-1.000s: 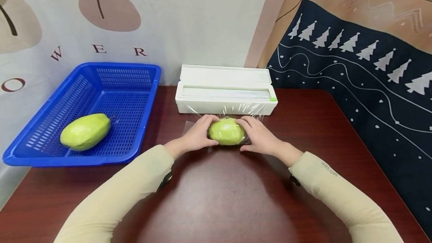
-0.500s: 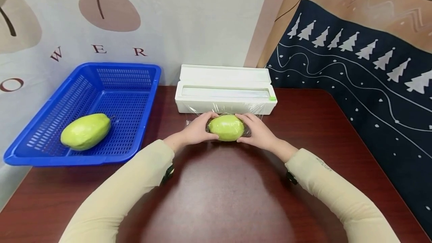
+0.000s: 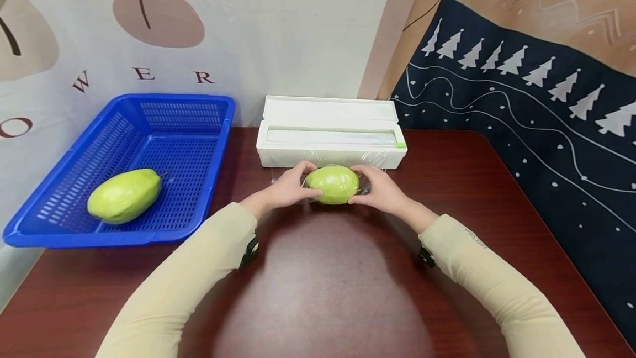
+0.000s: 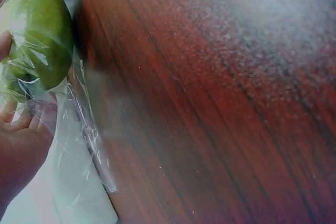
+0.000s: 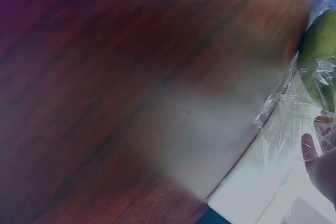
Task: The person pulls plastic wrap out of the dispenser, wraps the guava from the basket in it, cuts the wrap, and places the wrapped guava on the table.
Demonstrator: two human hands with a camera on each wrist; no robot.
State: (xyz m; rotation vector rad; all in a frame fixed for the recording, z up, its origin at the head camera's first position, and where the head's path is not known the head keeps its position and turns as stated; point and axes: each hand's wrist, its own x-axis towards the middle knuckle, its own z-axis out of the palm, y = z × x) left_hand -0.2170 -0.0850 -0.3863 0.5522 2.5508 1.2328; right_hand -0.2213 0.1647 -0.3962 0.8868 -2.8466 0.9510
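Note:
A smooth yellow-green oval fruit point(image 3: 333, 185), like a mango or papaya, is held between both hands just in front of the white cling film box. Clear cling film point(image 4: 79, 114) covers it and runs toward the box in wrinkled folds. My left hand point(image 3: 292, 188) grips its left end, thumb on the near side and fingers on the far side. On the right end, my right hand point(image 3: 380, 189) holds it the same way. Loose film bunches around the fingers of the right hand in the right wrist view, where the fruit point(image 5: 320, 56) is cut off by the frame.
The cling film box point(image 3: 330, 157) stands with its lid up at the back of the dark red table point(image 3: 323, 291); a green slider point(image 3: 400, 145) sits at its right end. To the left, a blue perforated basket point(image 3: 218, 159) holds a second green fruit point(image 3: 124, 196).
Both hands have moved the fruit slightly away from the body, toward the box, and it appears turned a little. The film between fruit and box looks slacker. Basket and box have stayed put.

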